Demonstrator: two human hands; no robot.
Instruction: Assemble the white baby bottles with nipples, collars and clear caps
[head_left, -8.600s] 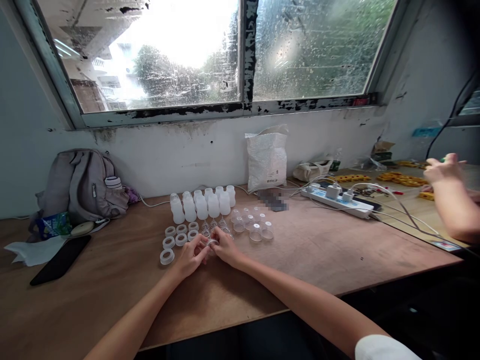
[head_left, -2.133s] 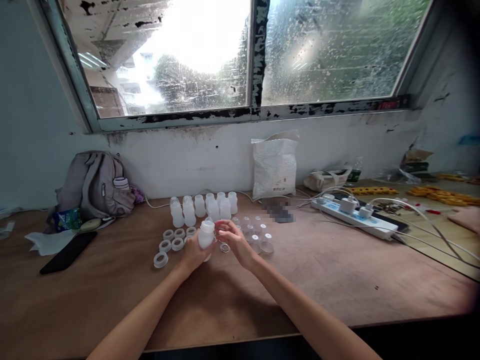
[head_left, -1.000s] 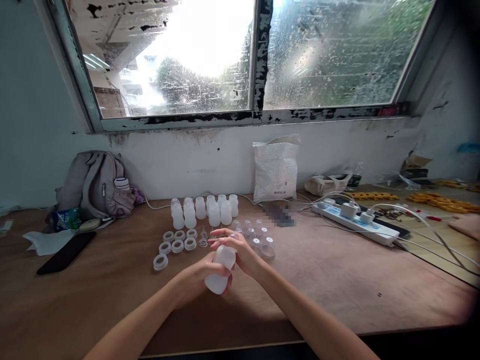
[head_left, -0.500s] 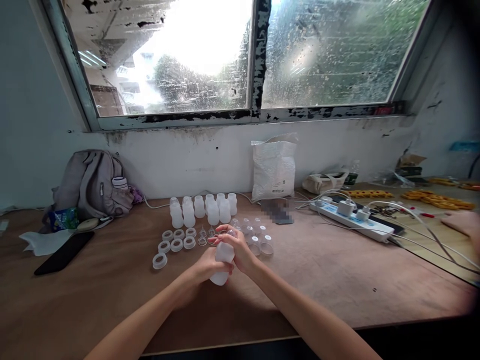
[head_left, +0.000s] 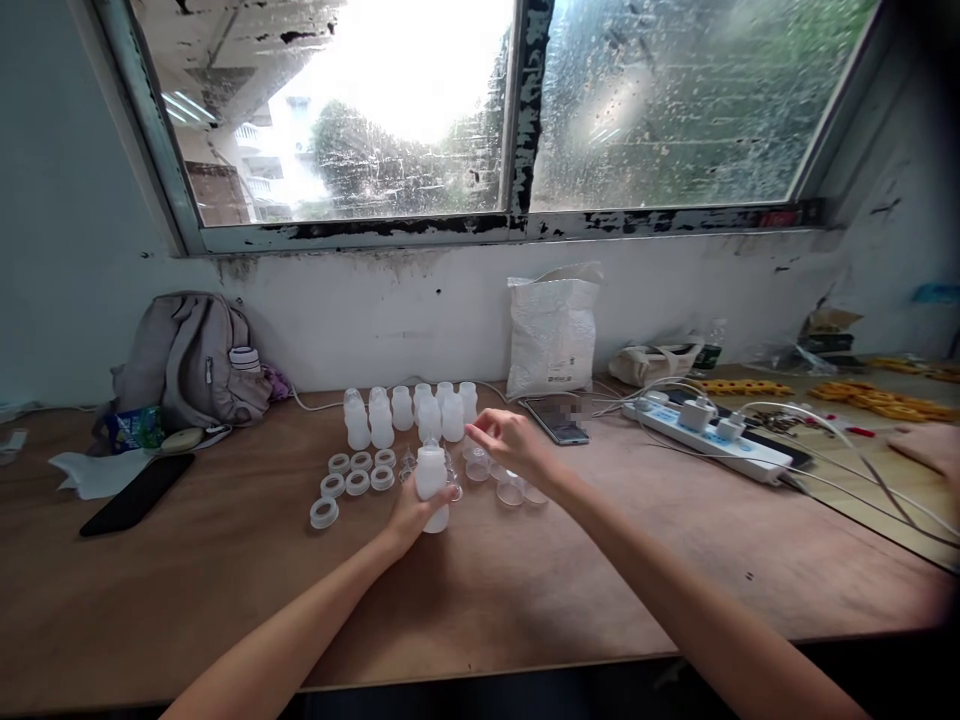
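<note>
left hand point(head_left: 411, 510) grips a small translucent bottle point(head_left: 432, 486) upright on the wooden table point(head_left: 525, 590).
right hand point(head_left: 510, 444) hovers past it, fingers loosely apart, empty, above the clear caps point(head_left: 511, 490).

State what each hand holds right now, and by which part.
The left hand grips a white bottle around its lower body, upright on the table. The right hand holds nothing, hovering above the clear caps.

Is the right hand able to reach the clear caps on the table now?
Probably yes. The right hand hovers just above the clear caps, with nothing between them, while the left hand holds a white bottle off to the side.
</note>
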